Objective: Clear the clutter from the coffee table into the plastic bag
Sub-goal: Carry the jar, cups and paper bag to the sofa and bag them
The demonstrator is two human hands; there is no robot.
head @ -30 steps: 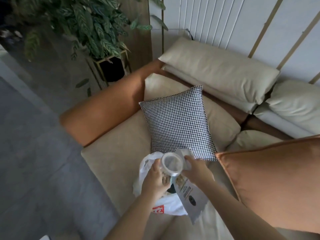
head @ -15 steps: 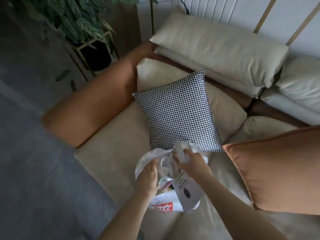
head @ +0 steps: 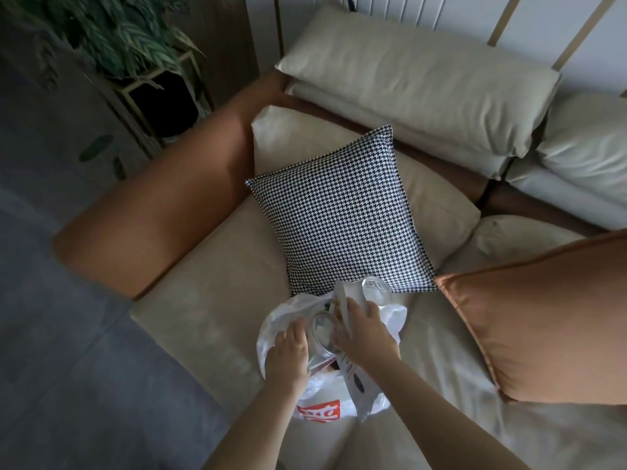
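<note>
Lowered now, both hands push a clear round cup (head: 322,334) and glossy packet (head: 353,371) into the crinkled white plastic bag (head: 271,334) on the beige sofa (head: 210,300); left hand (head: 288,354) fingers curl round the cup, right hand (head: 363,334) fingers pinch the packet.

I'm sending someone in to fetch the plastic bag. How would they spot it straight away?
Find the beige sofa seat. Just below the houndstooth cushion lies the plastic bag, between both hands. It alone is crinkly white, with a red logo patch.

White crinkled plastic bag with a red logo panel (head: 317,412) is lying open-mouthed, just in front of the houndstooth cushion (head: 342,212). Clear round plastic cup (head: 322,337) and white printed snack pouch (head: 353,374) are sitting tilted in its mouth.
</note>
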